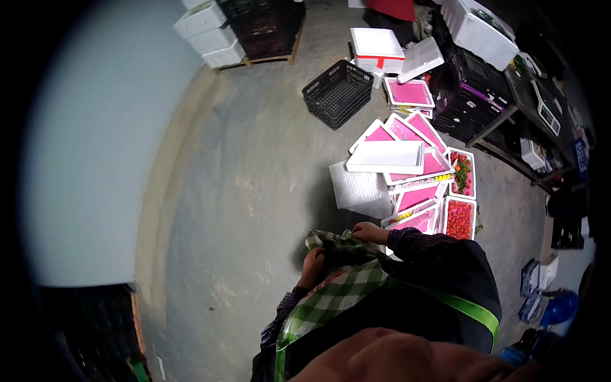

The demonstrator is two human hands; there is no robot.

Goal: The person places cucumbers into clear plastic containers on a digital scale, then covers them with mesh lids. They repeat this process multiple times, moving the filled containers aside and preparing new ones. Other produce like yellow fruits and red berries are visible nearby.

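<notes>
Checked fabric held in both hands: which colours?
Green and white checks on the checked fabric, clearest in the head view.

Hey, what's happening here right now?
A person stands on a concrete floor, both hands on a green checked cloth at their waist. The left hand grips its lower edge, the right hand its top. Beside them lie white foam trays with pink liners, two holding red fruit, and a black crate.
</notes>
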